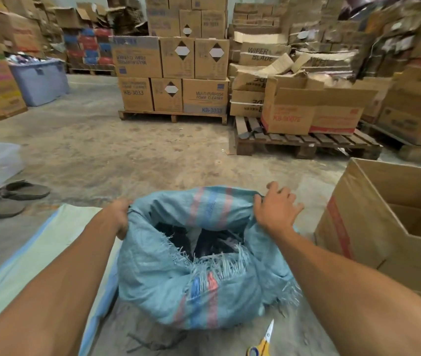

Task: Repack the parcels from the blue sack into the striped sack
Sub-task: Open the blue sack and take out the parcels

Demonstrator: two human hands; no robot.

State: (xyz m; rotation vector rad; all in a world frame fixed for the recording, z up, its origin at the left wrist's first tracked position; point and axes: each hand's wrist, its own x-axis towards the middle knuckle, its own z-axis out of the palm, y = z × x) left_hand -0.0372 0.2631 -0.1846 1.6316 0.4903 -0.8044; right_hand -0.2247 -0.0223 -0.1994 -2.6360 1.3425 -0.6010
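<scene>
**Blue sack (191, 291) held open on the floor (127, 155)**

Your left hand (120, 217) grips the left rim in a fist. Your right hand (276, 210) hooks its thumb on the right rim, fingers spread. Dark parcels (178, 235) lie inside. The striped sack (37, 253) lies flat just left, under your arm.

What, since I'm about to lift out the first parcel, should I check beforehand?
1. Blue sack mouth open: ok.
2. Parcels in reach: ok, dark ones show inside.
3. A hand free: not ok; left hand and right hand both hold the rim.
4. Striped sack opened: not ok, it lies flat on the floor.
5. Scissors outside the sack: ok, on the floor.
</scene>
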